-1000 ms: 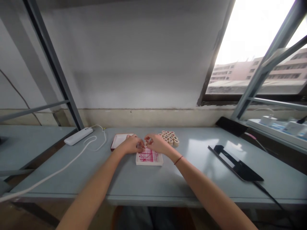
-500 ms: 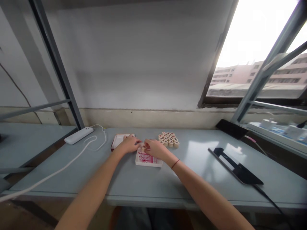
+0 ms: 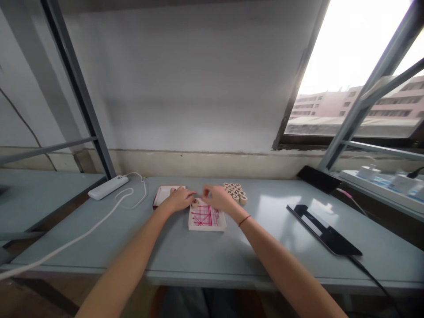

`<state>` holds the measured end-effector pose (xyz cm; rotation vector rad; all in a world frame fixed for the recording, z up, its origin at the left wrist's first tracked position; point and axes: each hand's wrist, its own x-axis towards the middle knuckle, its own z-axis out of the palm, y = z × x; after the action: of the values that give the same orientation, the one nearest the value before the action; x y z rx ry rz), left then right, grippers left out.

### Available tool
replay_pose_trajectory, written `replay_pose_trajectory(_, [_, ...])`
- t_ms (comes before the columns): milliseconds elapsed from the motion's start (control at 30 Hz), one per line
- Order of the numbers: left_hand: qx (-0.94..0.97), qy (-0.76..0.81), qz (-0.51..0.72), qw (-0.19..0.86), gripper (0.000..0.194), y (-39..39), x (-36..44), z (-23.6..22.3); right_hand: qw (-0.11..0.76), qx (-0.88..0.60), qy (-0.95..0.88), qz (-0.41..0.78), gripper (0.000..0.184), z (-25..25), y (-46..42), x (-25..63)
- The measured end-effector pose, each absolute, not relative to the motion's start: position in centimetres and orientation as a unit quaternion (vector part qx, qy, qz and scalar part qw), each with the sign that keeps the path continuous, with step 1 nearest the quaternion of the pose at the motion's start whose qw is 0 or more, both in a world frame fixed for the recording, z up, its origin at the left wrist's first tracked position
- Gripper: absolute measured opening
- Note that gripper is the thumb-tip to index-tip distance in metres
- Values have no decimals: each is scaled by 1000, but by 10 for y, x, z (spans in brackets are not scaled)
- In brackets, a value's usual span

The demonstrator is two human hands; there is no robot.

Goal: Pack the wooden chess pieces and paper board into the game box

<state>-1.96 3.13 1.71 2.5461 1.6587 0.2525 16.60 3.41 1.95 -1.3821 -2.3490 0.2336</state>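
Note:
A small white tray with a red-lined sheet (image 3: pixel 207 218) lies on the grey table (image 3: pixel 212 251). My left hand (image 3: pixel 180 198) rests at the tray's far left corner, fingers curled against a round wooden piece (image 3: pixel 195 203) there. My right hand (image 3: pixel 219 198) hovers over the tray's far edge, fingers bent in a loose pinch; whether it holds anything is hidden. A cluster of several round wooden pieces (image 3: pixel 236 192) sits just right of that hand. A red-rimmed lid (image 3: pixel 162 194) lies behind my left hand.
A white power bank (image 3: pixel 108 187) with a white cable (image 3: pixel 82 236) lies at the left. A black tablet (image 3: pixel 323 229) and a dark phone (image 3: pixel 318 178) sit at the right. A metal frame post (image 3: pixel 79 92) rises at the back left; a window ledge holds chargers.
My right hand has lifted off the tray and shifted right toward the cluster of pieces. One wooden piece now shows at the tray's far left corner. My left hand has hardly moved.

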Motion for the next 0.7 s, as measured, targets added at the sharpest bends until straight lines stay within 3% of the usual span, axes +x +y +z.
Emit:
replay_pose_trajectory(100, [833,542,99,51,41,28,-14,15,247,-589,-767,53,23,29,66,187])
replay_pose_trajectory(267, [837,542,68,42,39,24,-7,12,114,-699,-703,65,26,27,114,209])
replay_pose_trajectory(533, [841,535,65,42,30,22,-8,11,60,-706,-701,82,30,7,142,216])
replay_pose_trajectory(700, [833,542,100,38,47,25,-12,12,79,-695,-711,79,29,2,147,217])
